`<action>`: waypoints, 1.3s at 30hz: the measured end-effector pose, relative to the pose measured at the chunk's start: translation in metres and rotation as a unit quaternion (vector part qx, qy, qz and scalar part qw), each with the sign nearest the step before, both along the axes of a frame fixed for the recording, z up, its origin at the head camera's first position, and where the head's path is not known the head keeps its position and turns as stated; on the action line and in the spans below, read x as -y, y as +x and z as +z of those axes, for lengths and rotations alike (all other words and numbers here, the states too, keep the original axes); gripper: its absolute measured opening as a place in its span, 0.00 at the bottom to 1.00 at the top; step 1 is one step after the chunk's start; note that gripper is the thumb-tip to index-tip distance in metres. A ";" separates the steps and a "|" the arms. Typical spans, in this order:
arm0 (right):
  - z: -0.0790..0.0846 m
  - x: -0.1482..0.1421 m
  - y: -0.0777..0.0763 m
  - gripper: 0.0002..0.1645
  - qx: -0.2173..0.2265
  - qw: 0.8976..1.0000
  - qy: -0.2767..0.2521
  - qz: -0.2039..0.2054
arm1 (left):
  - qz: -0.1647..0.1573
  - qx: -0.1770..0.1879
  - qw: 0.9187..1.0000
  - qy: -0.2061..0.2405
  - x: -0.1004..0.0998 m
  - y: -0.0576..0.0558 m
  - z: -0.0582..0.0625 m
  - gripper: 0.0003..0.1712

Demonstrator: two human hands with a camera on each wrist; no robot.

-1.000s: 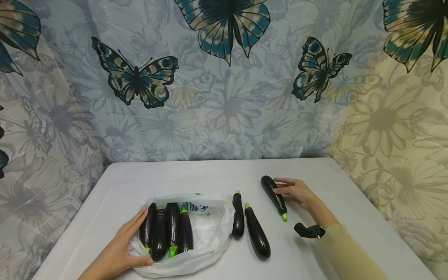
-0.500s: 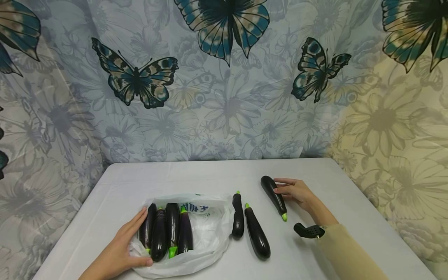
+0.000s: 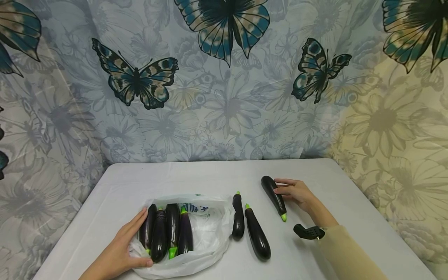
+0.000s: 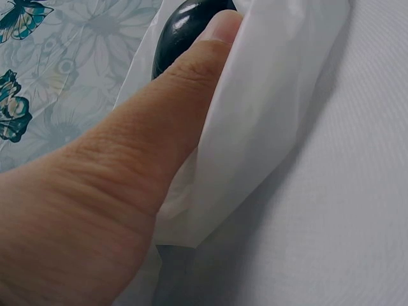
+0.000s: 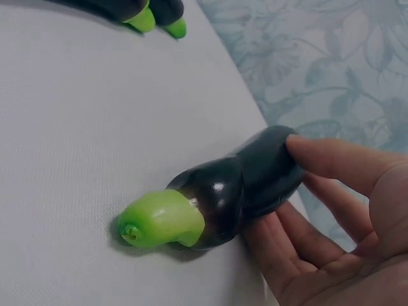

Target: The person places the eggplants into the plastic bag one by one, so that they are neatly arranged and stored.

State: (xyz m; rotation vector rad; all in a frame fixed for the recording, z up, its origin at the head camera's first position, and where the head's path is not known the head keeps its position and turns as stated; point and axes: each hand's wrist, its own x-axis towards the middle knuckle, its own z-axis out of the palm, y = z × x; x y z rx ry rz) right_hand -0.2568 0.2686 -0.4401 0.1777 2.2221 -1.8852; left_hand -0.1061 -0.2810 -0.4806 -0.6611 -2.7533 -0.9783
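In the head view my left hand [image 3: 117, 249] holds the left end of a white plastic bag [image 3: 211, 237], with several dark eggplants [image 3: 160, 235] lying side by side inside. Its thumb [image 4: 185, 76] reaches over the bag's rim beside an eggplant in the left wrist view; the other fingers are hidden there. On the right, my right hand [image 3: 297, 194] pinches a glossy eggplant [image 5: 213, 191] with a green stem end. The thumb [image 5: 319, 156] presses one side and the fingers lie under the other. This eggplant rests on or just above the table; I cannot tell which.
Two more eggplants lie between the bag and my right hand: a slim one [image 3: 238, 217] beside the bag and a thicker one [image 3: 258, 235]. The table [image 3: 196, 175] has a white cover. A butterfly-patterned cloth [image 3: 231, 116] hangs behind it.
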 end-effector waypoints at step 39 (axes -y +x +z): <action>0.052 0.106 0.100 0.37 -0.025 0.964 -0.228 -0.134 | 0.017 0.002 1.000 -0.001 0.001 0.000 0.003 0.72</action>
